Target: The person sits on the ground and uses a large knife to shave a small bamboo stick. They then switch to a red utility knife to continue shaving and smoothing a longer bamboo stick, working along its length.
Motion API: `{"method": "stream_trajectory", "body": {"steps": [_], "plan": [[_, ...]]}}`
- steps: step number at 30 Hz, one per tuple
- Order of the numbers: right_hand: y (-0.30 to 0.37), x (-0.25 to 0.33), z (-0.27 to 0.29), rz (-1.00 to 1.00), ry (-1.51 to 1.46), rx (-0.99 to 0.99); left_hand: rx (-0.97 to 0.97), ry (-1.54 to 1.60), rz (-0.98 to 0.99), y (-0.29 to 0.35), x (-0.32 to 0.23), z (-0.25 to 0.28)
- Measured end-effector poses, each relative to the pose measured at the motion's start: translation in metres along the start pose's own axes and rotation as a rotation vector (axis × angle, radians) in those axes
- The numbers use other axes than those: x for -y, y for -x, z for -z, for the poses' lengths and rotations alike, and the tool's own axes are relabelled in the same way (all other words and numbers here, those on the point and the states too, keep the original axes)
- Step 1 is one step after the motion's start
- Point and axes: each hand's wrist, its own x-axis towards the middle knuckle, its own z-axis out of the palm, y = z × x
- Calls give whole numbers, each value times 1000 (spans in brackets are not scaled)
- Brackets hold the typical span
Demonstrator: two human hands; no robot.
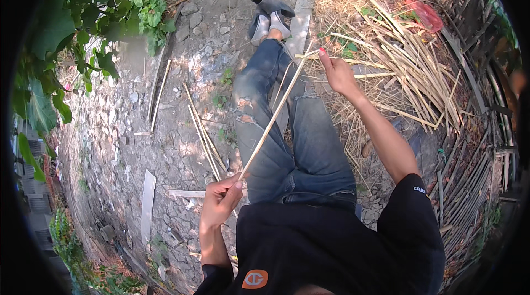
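A long, thin bamboo strip (273, 120) slants across my outstretched legs in torn jeans. Its lower end is pinched between the thumb and fingers of my left hand (220, 202), beside my left thigh. At the strip's upper end, my right hand (338, 76) is closed with the thumb pointing up. A small red piece (322, 51) shows at that thumb tip, close to the strip. It looks like part of a small tool, but most of it is hidden by the fingers. A thin pale shaving seems to curl beside the strip's upper half.
A pile of split bamboo strips (411, 68) lies on straw-like shavings to the right. Several more strips (201, 129) rest on the stony ground at left. A flat board (302, 11) lies beyond my shoes. Leafy branches (105, 13) hang at upper left, and a slatted fence (475, 173) curves along the right.
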Motion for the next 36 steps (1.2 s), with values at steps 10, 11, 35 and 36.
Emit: {"method": "stream_trajectory", "body": {"steps": [10,11,35,36], "plan": [[153,97,-46,455,156,586,-134,65,-76,-41,-1,-29],[155,96,-51,452,133,580,-161,2,-64,-44,0,-32],[50,61,-15,53,-935,164,94,68,28,-41,-13,-13],[53,69,-17,72,-995,184,100,47,6,-44,-13,-14]]}}
